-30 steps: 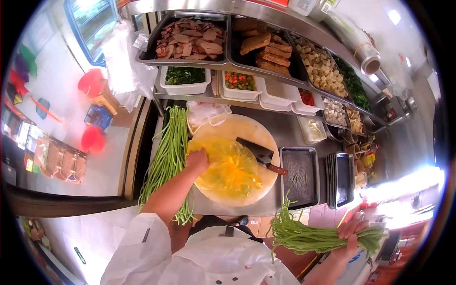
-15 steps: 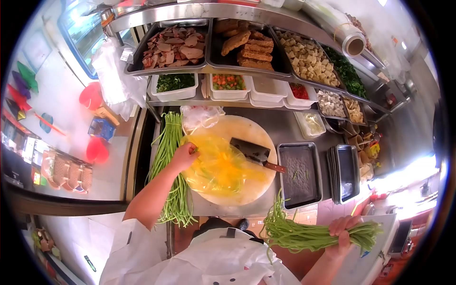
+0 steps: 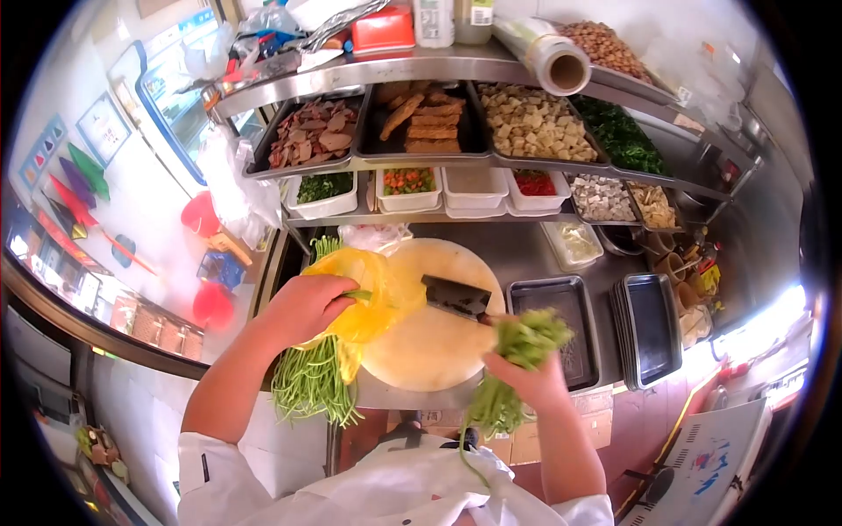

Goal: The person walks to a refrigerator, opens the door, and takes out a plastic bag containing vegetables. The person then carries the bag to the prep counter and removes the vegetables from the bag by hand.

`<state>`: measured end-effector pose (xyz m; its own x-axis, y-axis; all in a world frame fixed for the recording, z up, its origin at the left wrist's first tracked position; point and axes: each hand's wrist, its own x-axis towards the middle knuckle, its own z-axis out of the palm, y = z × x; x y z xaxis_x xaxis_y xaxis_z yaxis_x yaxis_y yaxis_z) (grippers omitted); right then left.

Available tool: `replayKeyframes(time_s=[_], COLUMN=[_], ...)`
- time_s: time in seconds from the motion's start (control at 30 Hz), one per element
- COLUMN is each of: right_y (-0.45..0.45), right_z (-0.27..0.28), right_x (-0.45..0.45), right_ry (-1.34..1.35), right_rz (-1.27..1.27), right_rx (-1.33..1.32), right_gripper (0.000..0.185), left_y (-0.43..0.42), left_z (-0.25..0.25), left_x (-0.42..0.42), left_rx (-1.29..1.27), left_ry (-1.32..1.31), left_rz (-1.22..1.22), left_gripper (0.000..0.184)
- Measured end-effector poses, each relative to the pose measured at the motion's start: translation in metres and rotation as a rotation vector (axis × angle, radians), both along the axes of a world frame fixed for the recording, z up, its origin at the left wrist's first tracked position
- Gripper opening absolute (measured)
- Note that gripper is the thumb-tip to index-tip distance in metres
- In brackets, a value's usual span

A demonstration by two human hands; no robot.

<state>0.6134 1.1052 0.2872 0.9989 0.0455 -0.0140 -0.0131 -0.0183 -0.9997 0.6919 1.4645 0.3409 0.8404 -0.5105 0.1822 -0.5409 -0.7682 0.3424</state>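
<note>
My left hand (image 3: 317, 302) is closed at the left side of the round chopping board (image 3: 430, 351), pinching a yellow plastic bag (image 3: 355, 316). A short green piece shows at its fingertips. The bag partly covers a pile of long beans (image 3: 311, 377) at the counter's left edge. My right hand (image 3: 531, 377) grips a bunch of long beans (image 3: 526, 337) at the right of the board, its ends hanging below. A cleaver (image 3: 456, 298) lies on the board; the right-hand bunch is in front of its handle.
Right of the board lie a metal tray (image 3: 574, 307) with green scraps and a stack of trays (image 3: 651, 333). Above stand shelves with sliced meat (image 3: 320, 131), fried tofu (image 3: 434, 127), pale cubes (image 3: 535, 123) and white tubs (image 3: 474, 188).
My right hand has brought its bean bunch up and left to the board's right edge. My left hand has pulled the yellow bag left, uncovering the board. The view has tilted up.
</note>
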Motion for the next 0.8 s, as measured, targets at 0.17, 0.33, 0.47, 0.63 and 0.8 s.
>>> replayKeyframes(time_s=[0.17,0.33,0.47,0.63,0.8], right_y=[0.042,0.052,0.038,0.057,0.088], right_z=[-0.025,-0.050,-0.059,-0.072,-0.085], right_x=[0.046,0.061,0.067,0.075,0.074], right_ry=[-0.120,0.015,0.042,-0.052,0.031], right_rz=[0.181,0.179,0.139,0.241,0.325], right_rx=[-0.061,-0.124,-0.286,-0.501,-0.813], right_gripper=[0.050,0.038,0.040,0.042,0.045], left_y=[-0.035,-0.032,0.006,0.026,0.027], left_z=[0.045,0.073,0.089,0.131,0.201], left_x=[-0.022,-0.041,-0.053,-0.059,-0.046], left_rx=[0.015,-0.200,-0.838,-0.926,-1.036], left_ry=[0.017,0.020,0.127,-0.234,-0.474], left_rz=[-0.015,0.152,0.514,0.453,0.415], left_gripper=[0.021,0.019,0.016,0.019,0.026])
